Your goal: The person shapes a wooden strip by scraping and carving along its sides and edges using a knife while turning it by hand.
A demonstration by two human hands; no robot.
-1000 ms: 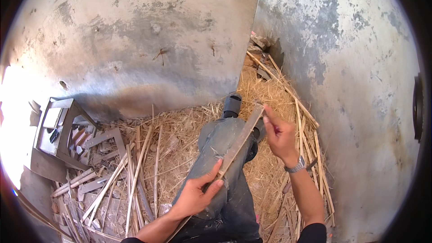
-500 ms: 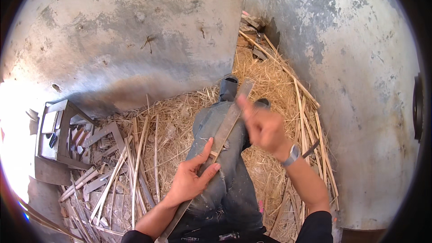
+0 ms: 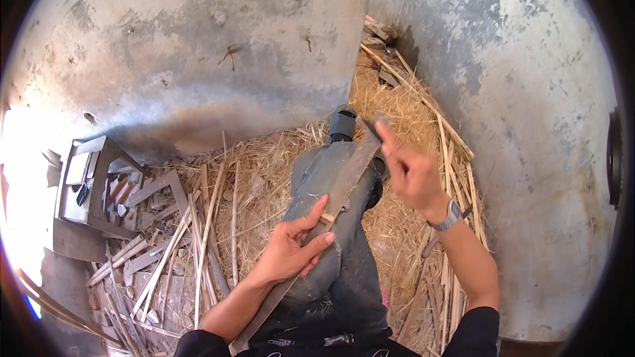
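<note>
A long, flat wooden board point(image 3: 350, 175) lies slantwise over my jeans-clad leg, its far end near my shoe. My left hand point(image 3: 294, 244) grips its lower part, thumb on one side and fingers on the other. Between thumb and forefinger, a small pale strip of wood point(image 3: 327, 217) crosses the board. My right hand point(image 3: 413, 175) is beside the board's far end, forefinger stretched along and the other fingers curled in. A blurred grey, flat shape point(image 3: 381, 119) shows by that fingertip; whether the hand holds it I cannot tell.
Straw and shavings point(image 3: 264, 158) cover the floor. Long wooden sticks point(image 3: 205, 238) and scraps lie at the left, beside a small wooden stool-like frame point(image 3: 99, 185). More thin poles point(image 3: 443, 132) lean along the right wall point(image 3: 529, 158). A worn wall point(image 3: 198, 46) stands ahead.
My right hand has moved right and slightly nearer, away from the board's edge. My left hand keeps its grip on the board. The whole view has shifted slightly.
</note>
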